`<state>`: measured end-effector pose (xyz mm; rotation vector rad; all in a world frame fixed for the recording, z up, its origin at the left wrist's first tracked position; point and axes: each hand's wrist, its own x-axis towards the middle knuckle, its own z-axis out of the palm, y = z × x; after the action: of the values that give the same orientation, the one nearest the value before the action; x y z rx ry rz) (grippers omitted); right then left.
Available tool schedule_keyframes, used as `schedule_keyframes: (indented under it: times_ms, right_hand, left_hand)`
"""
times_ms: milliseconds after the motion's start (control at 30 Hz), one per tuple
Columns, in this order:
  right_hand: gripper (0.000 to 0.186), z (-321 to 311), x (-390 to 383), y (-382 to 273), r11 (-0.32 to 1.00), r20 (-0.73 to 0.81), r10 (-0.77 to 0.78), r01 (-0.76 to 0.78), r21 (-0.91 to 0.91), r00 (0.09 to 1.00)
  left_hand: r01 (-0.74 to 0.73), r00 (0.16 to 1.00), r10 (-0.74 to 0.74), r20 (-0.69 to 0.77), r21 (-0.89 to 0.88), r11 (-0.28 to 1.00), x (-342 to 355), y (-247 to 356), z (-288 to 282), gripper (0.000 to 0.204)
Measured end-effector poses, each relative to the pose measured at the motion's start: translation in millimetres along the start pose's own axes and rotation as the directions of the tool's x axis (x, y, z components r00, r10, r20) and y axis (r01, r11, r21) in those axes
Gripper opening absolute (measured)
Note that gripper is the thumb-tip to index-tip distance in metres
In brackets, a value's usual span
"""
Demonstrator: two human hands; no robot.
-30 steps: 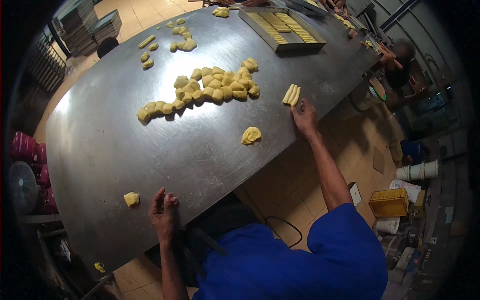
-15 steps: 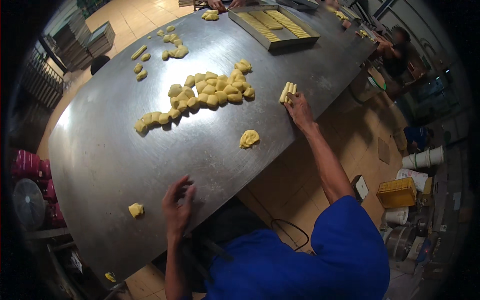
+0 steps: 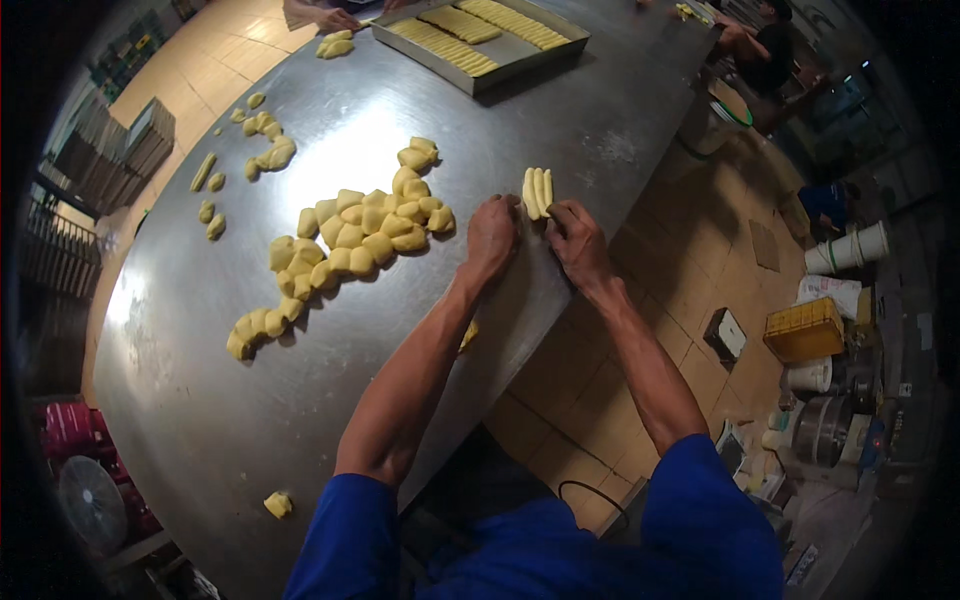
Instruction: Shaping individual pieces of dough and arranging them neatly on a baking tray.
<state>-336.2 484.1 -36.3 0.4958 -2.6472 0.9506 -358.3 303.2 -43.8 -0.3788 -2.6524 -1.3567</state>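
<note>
Between my two hands, a few thin pale-yellow dough sticks (image 3: 537, 190) lie side by side on the metal table (image 3: 330, 400). My right hand (image 3: 582, 248) is closed, its fingertips pinching at the near right end of the sticks. Just left of them my left hand (image 3: 492, 240) is curled, fingertips close to the sticks; whatever it may hold is hidden. A large cluster of cut dough pieces (image 3: 350, 235) sits to the left. Part of a dough lump (image 3: 468, 335) shows beside my left forearm.
A metal tray (image 3: 530, 68) with rows of dough sticks stands at the far side, near another person's hands (image 3: 338, 20). Scattered dough pieces (image 3: 270, 155) lie far left, and a small lump (image 3: 278, 505) near left. A yellow crate (image 3: 803, 330) is on the floor at right.
My left hand has moved from the near table edge up and right to beside the sticks. My right hand stays at the sticks. The view has shifted, so the table's contents appear farther left.
</note>
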Motion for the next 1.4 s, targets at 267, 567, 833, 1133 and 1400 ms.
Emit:
schedule_keyframes:
  times_ms: [267, 567, 833, 1133, 1400]
  right_hand:
    - [0.046, -6, -22, -29, 0.921, -0.041, 0.355, -0.342, 0.184, 0.934]
    - [0.056, 15, -34, -39, 0.923, 0.092, -0.109, 0.135, -0.360, 0.990]
    - [0.028, 56, 19, -81, 0.955, 0.123, 0.168, -0.193, 0.226, 0.978]
    - [0.029, 82, -20, -115, 0.825, 0.083, 0.498, -0.501, 0.262, 0.863]
    - [0.027, -6, -114, -208, 0.891, 0.231, -0.241, 0.120, 0.438, 0.943]
  left_hand:
    - [0.258, 0.965, -0.261, 0.006, -0.170, 0.951, -7, 9, -5, 0.040]
    - [-0.358, 0.928, 0.371, 0.036, 0.362, 0.861, -30, -40, 24, 0.045]
    - [-0.006, 0.978, 0.045, -0.203, 0.191, 0.982, -110, 14, -81, 0.043]
    - [0.330, 0.925, -0.343, -0.162, -0.099, 0.939, -219, 27, -168, 0.032]
    - [0.441, 0.870, -0.478, 0.125, -0.630, 0.639, -273, 60, -157, 0.048]
